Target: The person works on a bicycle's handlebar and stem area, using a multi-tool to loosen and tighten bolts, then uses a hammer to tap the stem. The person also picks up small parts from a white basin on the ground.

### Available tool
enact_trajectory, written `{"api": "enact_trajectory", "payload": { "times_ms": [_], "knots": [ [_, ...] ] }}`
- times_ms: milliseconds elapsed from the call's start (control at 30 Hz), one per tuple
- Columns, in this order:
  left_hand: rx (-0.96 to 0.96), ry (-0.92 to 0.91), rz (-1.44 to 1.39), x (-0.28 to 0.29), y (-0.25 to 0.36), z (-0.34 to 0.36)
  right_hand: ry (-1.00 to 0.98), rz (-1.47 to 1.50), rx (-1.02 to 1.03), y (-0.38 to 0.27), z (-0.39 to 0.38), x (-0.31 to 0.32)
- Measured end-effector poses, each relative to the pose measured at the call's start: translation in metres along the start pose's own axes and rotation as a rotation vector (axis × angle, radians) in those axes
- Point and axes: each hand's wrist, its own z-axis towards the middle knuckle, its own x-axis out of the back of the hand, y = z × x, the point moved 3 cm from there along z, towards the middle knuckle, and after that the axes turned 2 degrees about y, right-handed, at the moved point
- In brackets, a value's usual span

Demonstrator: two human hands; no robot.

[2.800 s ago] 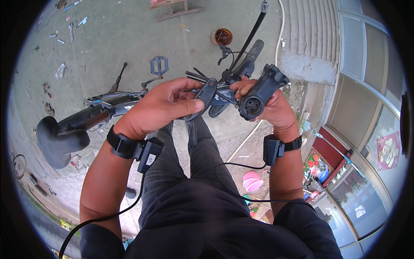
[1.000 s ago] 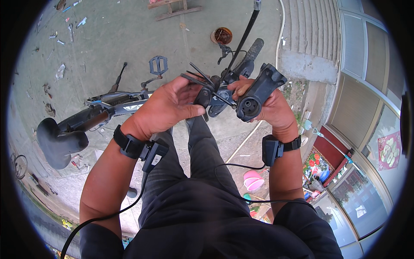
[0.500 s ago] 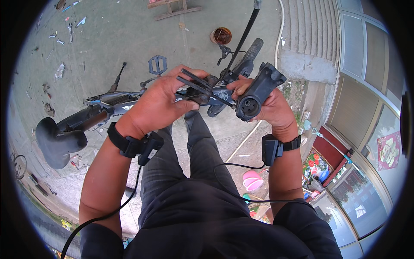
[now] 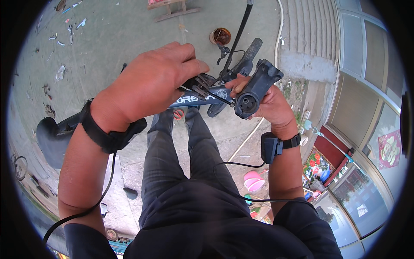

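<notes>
Before me, a left hand [image 4: 148,80] is curled around a black folding hex-key tool [image 4: 200,84], one extended key [image 4: 222,99] reaching to the side of a black bicycle stem [image 4: 258,89]. The right hand [image 4: 278,105] grasps that stem, right of a dark-blue bicycle frame [image 4: 188,101].

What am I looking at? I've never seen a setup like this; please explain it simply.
No machine: these are a person's two bare hands, seen from above by a wide fisheye camera worn on the head. The left hand holds a black metal folding hex key set; one key points toward the black tubular bicycle stem gripped in the right hand; whether it's seated is unclear. Beneath is a dark blue bicycle frame. On the grey ground, toward the upper left, lie silver metal wrenches.
</notes>
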Motion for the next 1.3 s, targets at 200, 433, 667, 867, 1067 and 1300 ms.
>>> {"api": "enact_trajectory", "payload": {
  "times_ms": [200, 433, 667, 867, 1067, 1300],
  "knots": [
    [0.167, -0.157, 0.055, 0.003, 0.001, -0.001, -0.022, 0.108, -0.058, 0.001, -0.003, 0.001],
    [0.14, -0.247, -0.032, 0.013, -0.008, 0.007, -0.058, 0.095, -0.027, 0.0, -0.002, 0.0],
    [0.04, -0.257, -0.025, 0.012, -0.012, 0.01, -0.047, 0.123, -0.019, 0.003, -0.003, -0.002],
    [-0.064, -0.316, 0.167, 0.005, 0.0, 0.009, -0.091, 0.048, 0.029, 0.002, -0.001, -0.002],
    [-0.108, -0.271, 0.099, -0.002, 0.003, 0.013, -0.072, 0.062, 0.042, -0.001, -0.001, -0.004],
    [0.036, -0.451, -0.091, -0.005, -0.001, 0.012, -0.018, 0.047, 0.017, 0.0, -0.001, -0.005]
  ]
}}
